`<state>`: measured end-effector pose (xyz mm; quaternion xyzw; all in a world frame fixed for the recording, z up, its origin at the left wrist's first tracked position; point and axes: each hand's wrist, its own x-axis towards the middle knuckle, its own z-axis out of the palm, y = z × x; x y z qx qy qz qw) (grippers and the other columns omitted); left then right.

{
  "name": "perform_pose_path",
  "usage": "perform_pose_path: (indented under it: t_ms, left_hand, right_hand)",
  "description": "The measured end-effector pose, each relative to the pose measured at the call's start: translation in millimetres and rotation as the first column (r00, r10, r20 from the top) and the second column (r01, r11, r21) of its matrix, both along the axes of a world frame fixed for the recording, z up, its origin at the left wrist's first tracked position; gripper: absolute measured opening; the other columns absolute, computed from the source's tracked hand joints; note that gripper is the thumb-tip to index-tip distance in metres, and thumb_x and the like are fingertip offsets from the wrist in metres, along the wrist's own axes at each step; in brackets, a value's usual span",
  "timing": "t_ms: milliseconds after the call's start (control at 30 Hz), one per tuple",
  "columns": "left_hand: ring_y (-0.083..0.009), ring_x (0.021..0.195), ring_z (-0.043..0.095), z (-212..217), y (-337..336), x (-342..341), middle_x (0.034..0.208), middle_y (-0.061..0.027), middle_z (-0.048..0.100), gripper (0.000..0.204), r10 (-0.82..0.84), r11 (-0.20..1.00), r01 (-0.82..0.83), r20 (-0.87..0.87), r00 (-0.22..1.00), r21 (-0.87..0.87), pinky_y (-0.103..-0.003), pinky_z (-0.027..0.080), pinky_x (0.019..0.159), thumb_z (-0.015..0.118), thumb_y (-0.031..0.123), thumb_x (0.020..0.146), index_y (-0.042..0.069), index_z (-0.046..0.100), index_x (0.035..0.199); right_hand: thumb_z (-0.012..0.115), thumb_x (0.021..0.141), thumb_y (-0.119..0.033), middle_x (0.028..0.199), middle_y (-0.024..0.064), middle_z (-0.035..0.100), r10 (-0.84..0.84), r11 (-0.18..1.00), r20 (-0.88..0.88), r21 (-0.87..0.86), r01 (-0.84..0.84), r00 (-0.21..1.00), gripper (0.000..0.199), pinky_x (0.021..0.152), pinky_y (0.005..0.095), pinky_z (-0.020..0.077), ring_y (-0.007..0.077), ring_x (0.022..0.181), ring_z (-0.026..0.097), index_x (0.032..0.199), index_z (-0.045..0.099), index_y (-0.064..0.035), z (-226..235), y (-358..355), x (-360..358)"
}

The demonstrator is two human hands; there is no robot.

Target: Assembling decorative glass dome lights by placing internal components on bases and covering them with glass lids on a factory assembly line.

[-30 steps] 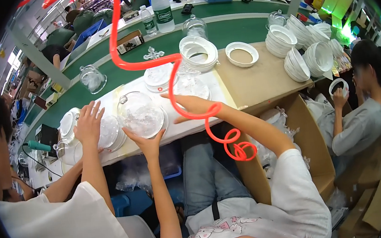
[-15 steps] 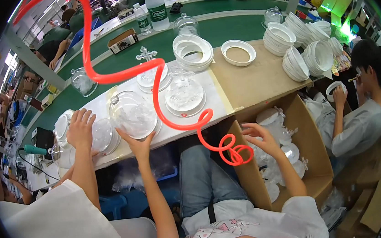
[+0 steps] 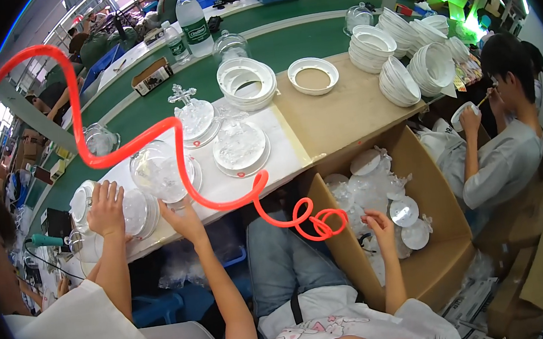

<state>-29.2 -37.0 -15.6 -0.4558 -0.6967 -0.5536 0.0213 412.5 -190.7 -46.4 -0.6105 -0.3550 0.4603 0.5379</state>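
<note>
My left hand (image 3: 185,222) is at the table's near edge, thumb and fingers apart. It is at the lower rim of a clear dome (image 3: 144,170); the red hose partly hides the fingertips, so I cannot tell whether they touch it. Over an open cardboard box (image 3: 441,202), my right hand (image 3: 379,226) has its fingers drawn together; whatever is in them is too small to make out. Clear and white round pieces (image 3: 404,211) lie in the box, some in plastic film. Right of the dome are a white round base with frosted figures (image 3: 239,148) and another with a clear cross (image 3: 182,94).
A red coiled hose (image 3: 150,134) hangs across the view. At left, a co-worker's hand (image 3: 106,213) rests by white round pieces. Stacked white rings (image 3: 247,83) and white bowl-like stacks (image 3: 399,82) stand farther back. A person (image 3: 505,121) sits at right, holding a white ring.
My right hand has come down into the box opening, its spread fingers closing together. My left hand has drawn slightly toward me from the dome. The whole view has shifted to the right.
</note>
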Motion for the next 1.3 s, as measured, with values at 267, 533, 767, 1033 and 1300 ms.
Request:
perform_pose_path:
  t_ms: [267,533,767,1033,1300]
  left_hand:
    - [-0.0413,0.127,0.029,2,28,14,0.139,-0.0289,0.025,0.118,0.238,0.968,-0.249,-0.181,0.954,-0.041,-0.047,0.025,0.105,0.085,0.033,0.054,-0.002,0.013,0.139]
    - [-0.0417,0.129,0.029,8,23,24,0.139,-0.0299,0.027,0.109,0.104,0.993,-0.115,-0.241,0.965,-0.036,-0.044,0.027,0.105,0.08,0.031,0.063,-0.002,0.01,0.141]
    - [-0.0413,0.128,0.03,11,18,-14,0.138,-0.0281,0.031,0.09,-0.01,0.979,-0.021,-0.148,0.989,-0.203,-0.042,0.026,0.105,0.073,0.025,0.072,-0.004,0.021,0.139]
    - [-0.0394,0.132,0.025,-73,-63,31,0.142,-0.0214,0.029,0.058,0.018,0.983,-0.112,-0.536,0.844,-0.143,-0.053,0.017,0.106,0.051,0.012,0.083,0.0,0.031,0.136]
    - [-0.0412,0.131,0.027,-89,-71,28,0.142,-0.0203,0.029,0.06,0.008,0.994,-0.067,-0.551,0.835,-0.086,-0.051,0.026,0.104,0.049,0.002,0.077,0.002,0.033,0.135]
  right_hand:
    - [0.056,0.088,-0.011,0.095,0.0109,0.066,-0.021,0.999,-0.019,0.026,0.021,1.0,0.022,0.081,0.0254,0.0472,0.0156,0.089,0.062,0.106,0.059,0.0013,-26,-3,4]
    - [0.057,0.088,-0.009,0.093,0.0099,0.066,-0.012,0.999,0.01,-0.043,0.012,1.0,0.021,0.08,0.0245,0.0478,0.0144,0.088,0.063,0.105,0.06,0.0018,-40,-4,-2]
    - [0.057,0.087,-0.009,0.093,0.0091,0.066,-0.042,0.999,0.008,-0.023,0.042,0.999,0.02,0.079,0.0235,0.0471,0.0139,0.087,0.063,0.105,0.06,0.0012,-46,-10,7]
    - [0.057,0.087,-0.009,0.089,0.0069,0.066,-0.061,0.997,0.101,-0.041,0.066,0.993,0.018,0.075,0.0222,0.0466,0.0122,0.085,0.062,0.102,0.062,0.0002,-51,-4,4]
    - [0.057,0.087,-0.01,0.085,0.0084,0.067,0.036,0.999,0.283,-0.006,-0.035,0.958,0.016,0.072,0.0247,0.0479,0.0122,0.081,0.064,0.099,0.063,-0.0003,-23,36,-29]
